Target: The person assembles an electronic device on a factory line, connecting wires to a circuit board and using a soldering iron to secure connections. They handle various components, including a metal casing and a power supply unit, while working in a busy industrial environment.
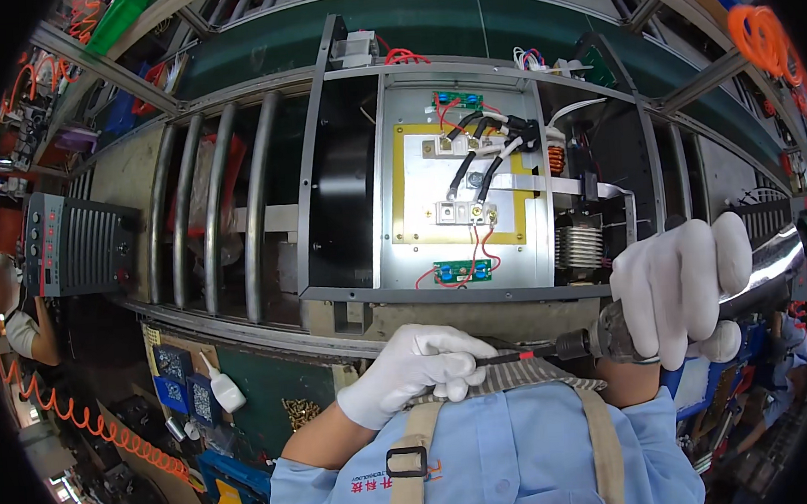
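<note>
My right hand (678, 291), in a white glove, is wrapped round a dark power screwdriver (573, 344) near my chest. Its long bit points left and reaches the fingertips of my left hand (424, 366), also gloved. Those fingers are pinched at the tip of the bit; whether a small screw is between them is hidden. Just beyond both hands an open metal equipment chassis (377, 189) lies on the line. Inside it, a silver plate with a yellow border (412, 233) carries terminal modules (461, 213), black and white cables and red wires. Two green circuit boards (463, 271) sit at its near and far ends.
Metal rollers (257, 205) run left of the chassis, with a finished-looking dark unit (84, 244) beyond them. Blue bins of small parts (172, 363), a white bottle (225, 388) and brass fasteners (300, 413) lie nearer. An orange coiled hose (101, 441) hangs left; another person's arm (34, 335) shows there.
</note>
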The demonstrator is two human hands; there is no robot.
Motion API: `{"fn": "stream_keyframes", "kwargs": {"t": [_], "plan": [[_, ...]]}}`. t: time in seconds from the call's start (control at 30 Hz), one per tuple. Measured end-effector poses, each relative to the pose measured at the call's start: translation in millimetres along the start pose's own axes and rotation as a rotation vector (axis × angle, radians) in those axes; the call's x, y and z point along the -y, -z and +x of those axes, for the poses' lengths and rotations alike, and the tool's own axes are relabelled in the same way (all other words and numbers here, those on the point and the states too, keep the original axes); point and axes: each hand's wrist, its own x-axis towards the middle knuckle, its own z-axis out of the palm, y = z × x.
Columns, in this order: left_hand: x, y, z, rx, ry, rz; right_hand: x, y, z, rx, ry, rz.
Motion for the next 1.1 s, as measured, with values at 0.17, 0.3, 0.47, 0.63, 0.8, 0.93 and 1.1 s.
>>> {"fn": "stream_keyframes", "kwargs": {"t": [0.17, 0.3, 0.47, 0.63, 0.8, 0.93, 1.1], "plan": [[-15.9, -10.2, 4.0, -0.132, -0.027, -0.040, -5.9, -9.3, -17.4, -0.403, 0.163, -0.177], [-58.8, 9.4, 16.0, -0.340, -0.832, 1.403, 1.6, -1.0, -20.4, -0.564, 0.299, -0.179], [-110.4, 22.9, 42.9, 0.142, -0.523, 2.083, 20.1, 8.2, -19.4, -0.620, 0.279, -0.121], [-109.7, 41.3, 73.7, 0.456, -0.397, 2.092, 28.6, 17.3, -26.5, -0.683, 0.297, -0.110], [-99.2, 50.7, 74.3, 0.330, -0.610, 1.997, 32.4, 24.8, -31.9, -0.694, 0.317, -0.147], [-89.9, 38.4, 74.3, 0.004, -0.748, 1.816, 27.9, 31.8, -29.7, -0.694, 0.310, -0.129], [-81.9, 24.5, 77.0, -0.234, -0.666, 1.366, 18.1, 38.3, -21.7, -0.697, 0.298, -0.210]]}}
